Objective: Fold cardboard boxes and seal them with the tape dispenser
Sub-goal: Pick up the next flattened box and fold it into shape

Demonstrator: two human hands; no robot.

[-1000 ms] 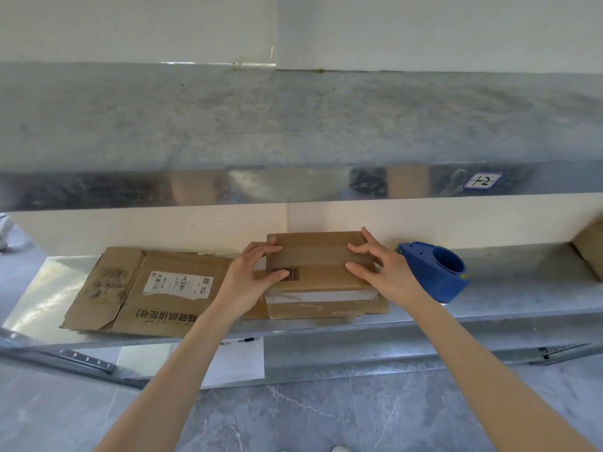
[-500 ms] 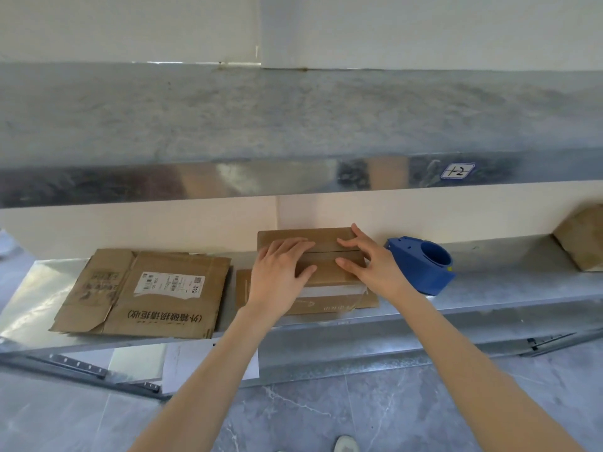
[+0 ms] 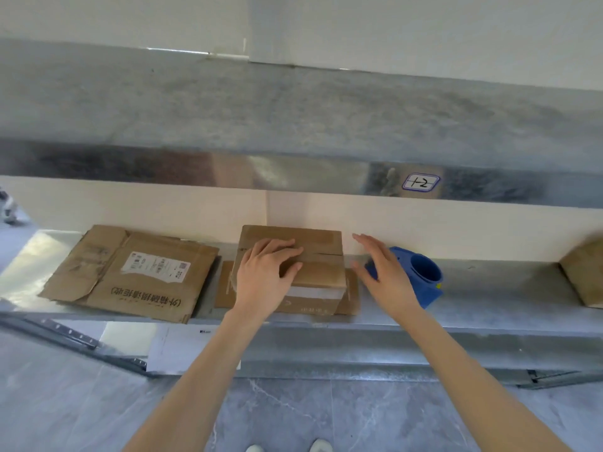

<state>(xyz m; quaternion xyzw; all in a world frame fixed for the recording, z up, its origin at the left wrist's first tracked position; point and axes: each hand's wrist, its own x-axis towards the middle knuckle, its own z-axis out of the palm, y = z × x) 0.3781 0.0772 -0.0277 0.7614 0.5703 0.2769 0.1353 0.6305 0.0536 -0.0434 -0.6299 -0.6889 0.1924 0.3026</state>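
The box [image 3: 321, 256] under my left hand [image 3: 264, 275] is plain brown cardboard, with a white band along its near side at the frame's centre. Right of it, the tape dispenser [image 3: 424, 278] is bright blue with a small yellow spot. At left, the flattened cardboard [image 3: 98, 275] is brown too, carrying a white label [image 3: 156, 267] with black print and a row of black characters. The shelf [image 3: 489, 288] is mottled silver-grey. The floor [image 3: 359, 415] at the bottom is grey, veined white.

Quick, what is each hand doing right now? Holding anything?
Left hand: open, fingers lying flat on top of the cardboard box.
Right hand: open, holding nothing, just in front of the blue tape dispenser.
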